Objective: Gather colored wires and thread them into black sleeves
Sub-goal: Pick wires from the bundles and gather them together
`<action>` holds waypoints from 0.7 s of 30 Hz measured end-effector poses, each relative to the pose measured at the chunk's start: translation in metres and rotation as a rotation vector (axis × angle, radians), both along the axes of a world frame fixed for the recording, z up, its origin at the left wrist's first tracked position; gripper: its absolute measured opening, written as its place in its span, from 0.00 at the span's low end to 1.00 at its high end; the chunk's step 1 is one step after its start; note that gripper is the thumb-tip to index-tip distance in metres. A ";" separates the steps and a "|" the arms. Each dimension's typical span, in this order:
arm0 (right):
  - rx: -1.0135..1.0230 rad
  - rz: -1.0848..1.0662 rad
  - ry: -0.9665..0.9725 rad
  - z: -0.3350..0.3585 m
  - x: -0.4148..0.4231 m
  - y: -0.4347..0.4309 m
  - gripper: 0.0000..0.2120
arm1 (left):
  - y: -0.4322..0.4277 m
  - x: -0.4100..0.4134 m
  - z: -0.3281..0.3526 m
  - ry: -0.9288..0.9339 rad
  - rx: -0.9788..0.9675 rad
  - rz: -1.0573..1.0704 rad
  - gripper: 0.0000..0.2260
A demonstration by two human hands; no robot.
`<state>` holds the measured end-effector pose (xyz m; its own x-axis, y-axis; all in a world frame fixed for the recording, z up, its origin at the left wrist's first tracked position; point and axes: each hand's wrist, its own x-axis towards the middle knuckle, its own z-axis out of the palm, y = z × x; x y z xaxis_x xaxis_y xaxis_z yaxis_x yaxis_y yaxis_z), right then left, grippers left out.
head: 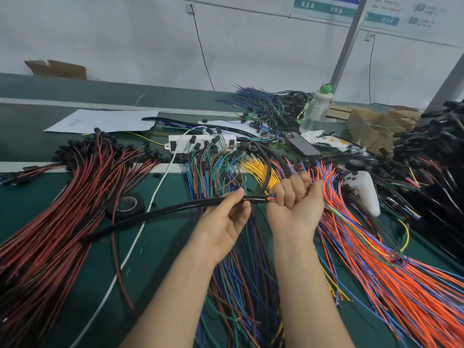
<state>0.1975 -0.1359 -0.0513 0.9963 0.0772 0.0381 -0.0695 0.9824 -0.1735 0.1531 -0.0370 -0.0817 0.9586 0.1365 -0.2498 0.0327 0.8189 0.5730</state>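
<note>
My left hand (227,219) pinches a black sleeve (155,214) near its right-hand end; the sleeve runs down and left across the green table. My right hand (297,197) is a fist gripping a small bundle of coloured wires (270,197). The bundle's tips enter the sleeve mouth between the two hands. Under my arms lies a heap of blue, green and brown wires (238,272). Orange and blue wires (376,259) fan out to the right, and yellow wires (258,169) sit just behind my right hand. Another black sleeve (268,167) curves behind the hands.
Red-and-black wires (62,209) cover the left of the table, beside a roll of black tape (126,204) and a white cable (140,229). Farther back are a white power strip (180,144), a phone (301,144), a bottle (316,109), and a white controller (364,189) at right.
</note>
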 end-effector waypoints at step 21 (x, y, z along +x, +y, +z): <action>-0.580 -0.183 -0.001 -0.008 0.001 0.009 0.24 | 0.003 -0.001 -0.001 -0.141 -0.013 0.033 0.01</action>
<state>0.1981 -0.1272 -0.0591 0.9953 -0.0868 0.0423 0.0922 0.7238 -0.6839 0.1519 -0.0343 -0.0826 0.9794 0.1658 -0.1151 -0.0740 0.8257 0.5593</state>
